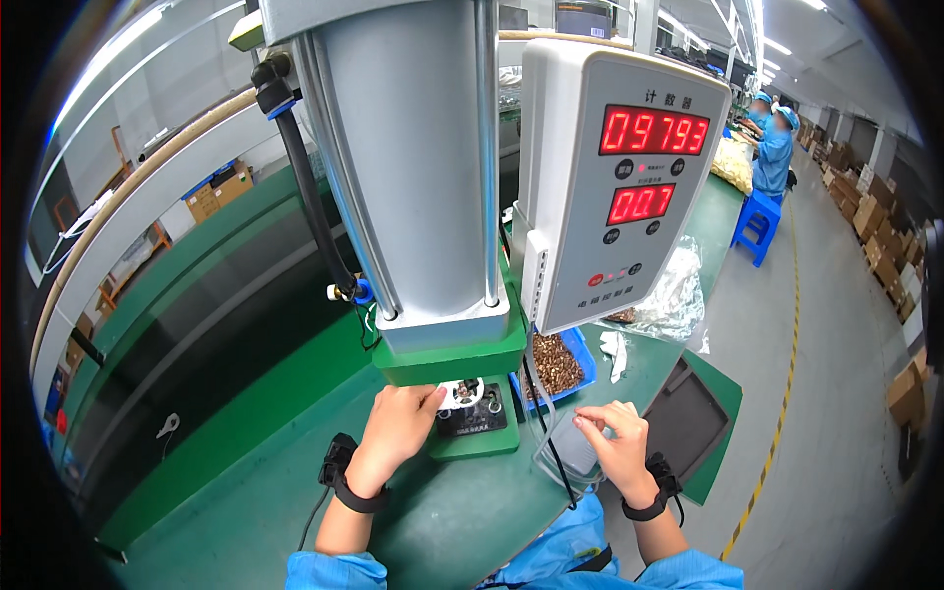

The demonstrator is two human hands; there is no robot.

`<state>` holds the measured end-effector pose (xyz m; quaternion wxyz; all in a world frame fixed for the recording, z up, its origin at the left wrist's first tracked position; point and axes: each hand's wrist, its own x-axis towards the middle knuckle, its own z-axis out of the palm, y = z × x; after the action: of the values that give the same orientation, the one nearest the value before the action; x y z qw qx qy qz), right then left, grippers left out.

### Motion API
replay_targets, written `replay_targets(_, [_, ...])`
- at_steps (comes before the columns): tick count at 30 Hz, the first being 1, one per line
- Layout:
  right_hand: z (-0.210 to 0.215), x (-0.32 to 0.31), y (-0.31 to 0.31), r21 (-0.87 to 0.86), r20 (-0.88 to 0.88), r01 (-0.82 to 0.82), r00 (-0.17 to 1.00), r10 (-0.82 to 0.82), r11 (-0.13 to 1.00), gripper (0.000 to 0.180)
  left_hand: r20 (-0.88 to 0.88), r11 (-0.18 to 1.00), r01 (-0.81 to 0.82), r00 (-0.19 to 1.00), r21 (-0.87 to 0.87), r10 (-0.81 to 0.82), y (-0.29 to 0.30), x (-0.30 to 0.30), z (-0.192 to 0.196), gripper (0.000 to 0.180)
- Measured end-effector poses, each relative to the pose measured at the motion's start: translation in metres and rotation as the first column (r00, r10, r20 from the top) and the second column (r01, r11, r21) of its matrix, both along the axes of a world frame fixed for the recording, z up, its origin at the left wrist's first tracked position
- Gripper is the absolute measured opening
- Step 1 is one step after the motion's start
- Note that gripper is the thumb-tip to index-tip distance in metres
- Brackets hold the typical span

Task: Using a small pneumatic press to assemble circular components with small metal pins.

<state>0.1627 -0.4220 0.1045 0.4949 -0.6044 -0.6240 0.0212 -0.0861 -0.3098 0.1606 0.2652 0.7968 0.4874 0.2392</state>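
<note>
My left hand (398,425) is at the base of a pneumatic press, its thumb and fingers closed on the edge of a white rounded part (462,394). That part has small metal pieces in its middle and sits over a black fixture block (470,422) on the green press base (477,446). Above it is the green press head (452,362), under a large grey cylinder (403,167). My right hand (618,441) hovers to the right of the press, thumb and fingertips pinched together. Whatever it may hold is too small to make out.
A blue bin (580,356) of small brass-coloured pieces stands behind my right hand. Next to it lie a clear plastic bag (674,295) and a dark tray (688,418). A counter box (629,197) with red digits overhangs the bench. People in blue work farther off.
</note>
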Motion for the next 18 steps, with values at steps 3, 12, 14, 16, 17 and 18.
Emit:
replay_targets(3, [-0.001, -0.003, 0.001, -0.008, -0.018, -0.001, 1.0, 0.001, 1.0, 0.009, -0.055, 0.995, 0.025, 0.998, 0.094, -0.02, 0.003, 0.003, -0.007, 0.032])
replay_targets(12, [-0.047, -0.012, 0.029, 0.062, -0.149, -0.022, 0.988, 0.031, 0.998, 0.01, 0.069, 0.988, -0.145, 0.986, -0.053, 0.149, -0.01, 0.009, -0.015, 0.032])
replay_targets(14, [-0.052, -0.018, 0.03, -0.087, -0.197, -0.103, 0.977, 0.084, 0.991, 0.009, 0.147, 0.984, -0.167, 0.974, -0.057, 0.174, -0.006, 0.004, -0.015, 0.032])
replay_targets(16, [-0.049, -0.019, 0.025, -0.028, -0.181, -0.057, 0.982, 0.051, 0.998, 0.008, 0.064, 0.973, -0.171, 0.981, -0.157, 0.183, -0.007, -0.002, -0.014, 0.024])
replay_targets(17, [-0.051, -0.018, 0.024, -0.034, -0.179, -0.061, 0.982, 0.054, 0.998, 0.008, 0.066, 0.971, -0.175, 0.98, -0.163, 0.188, -0.006, -0.004, -0.019, 0.024])
replay_targets(18, [-0.053, -0.016, 0.024, -0.043, -0.197, -0.048, 0.98, 0.039, 0.998, 0.007, 0.149, 0.98, -0.143, 0.975, -0.14, 0.163, -0.003, -0.006, -0.026, 0.022])
